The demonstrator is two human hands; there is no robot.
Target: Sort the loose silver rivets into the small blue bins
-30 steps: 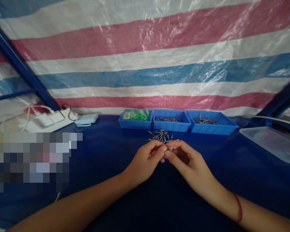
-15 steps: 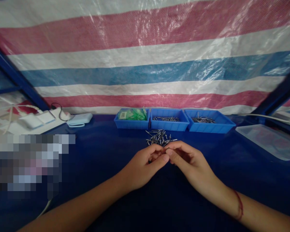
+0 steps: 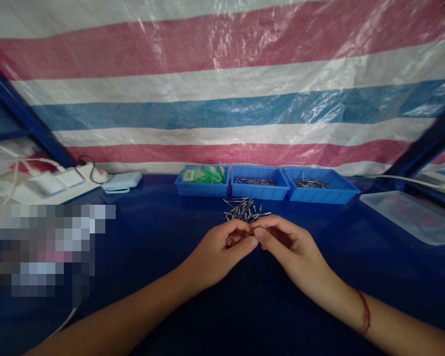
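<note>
My left hand (image 3: 218,252) and my right hand (image 3: 287,247) meet fingertip to fingertip over the dark blue table (image 3: 163,247). Both are closed in a pinch on a small thin metal pin (image 3: 252,231) held between them. Just beyond the fingertips lies a loose pile of metal pins (image 3: 245,210). A red string circles my right wrist.
Three blue trays stand in a row at the back: the left one (image 3: 203,180) holds green packets, the middle (image 3: 258,183) and right (image 3: 321,185) hold metal pins. A clear plastic lid (image 3: 411,217) lies at the right. A white power strip and a pale blue device (image 3: 122,181) sit back left.
The view has shifted slightly. My hands have stayed pinched together at the same spot near the pile.
</note>
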